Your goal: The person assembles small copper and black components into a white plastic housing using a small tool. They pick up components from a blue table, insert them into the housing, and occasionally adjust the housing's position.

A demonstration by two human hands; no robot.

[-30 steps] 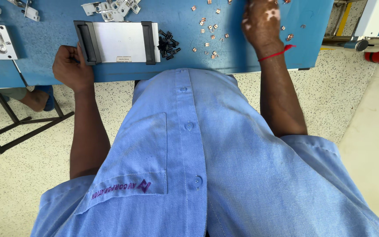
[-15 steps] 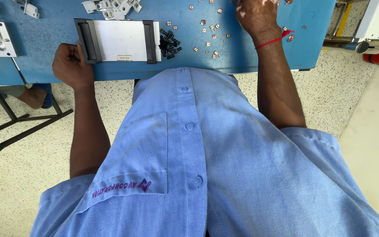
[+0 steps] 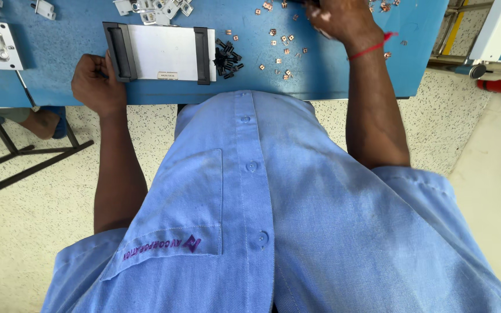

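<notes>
A flat white plate with black bars at both ends (image 3: 160, 52) lies on the blue surface (image 3: 320, 81), near its front edge. The left hand (image 3: 93, 84) is curled at the plate's left bar, touching it. A small heap of black bits (image 3: 227, 58) sits just right of the plate. Little copper pieces (image 3: 282, 49) are scattered farther right. The right hand (image 3: 340, 22) rests among them, fingers bent down; I cannot tell if it holds one. White metal parts (image 3: 155, 7) lie behind the plate.
</notes>
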